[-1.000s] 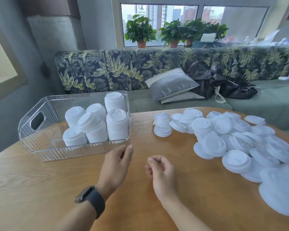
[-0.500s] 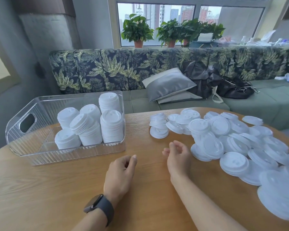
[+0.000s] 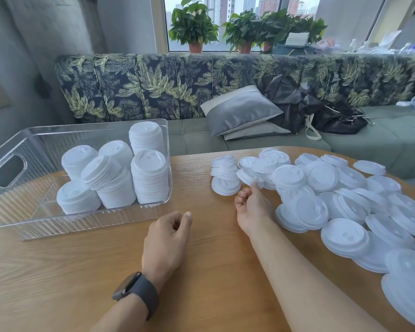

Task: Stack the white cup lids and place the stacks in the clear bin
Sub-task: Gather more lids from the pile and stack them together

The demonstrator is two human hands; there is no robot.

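The left hand (image 3: 166, 238), with a dark smartwatch (image 3: 135, 292) strapped at the wrist, hovers low over the light wood-grain surface (image 3: 58, 279) just in front of the clear ribbed plastic bin (image 3: 7, 161). Its fingers are loosely curled toward the thumb and hold nothing. The right hand (image 3: 253, 207) is stretched out toward the loose pile of white plastic cup lids (image 3: 321, 200); most of its fingers are curled in, while one extended fingertip touches the rim of a tilted lid at the near left edge of the pile. It grips nothing.

The loose lids are thin, round and glossy, each with a raised rim and a small moulded sip mark on top. They lie overlapping in a shallow heap across the right part of the surface, some flat, some tipped on edge, a few already nested in short piles.

Inside the bin, at the left of the surface, stand six stacks of white lids (image 3: 150, 178), tightly nested into ridged columns; one stack leans against its neighbour. The bin has an oval cut-out handle in its left wall.
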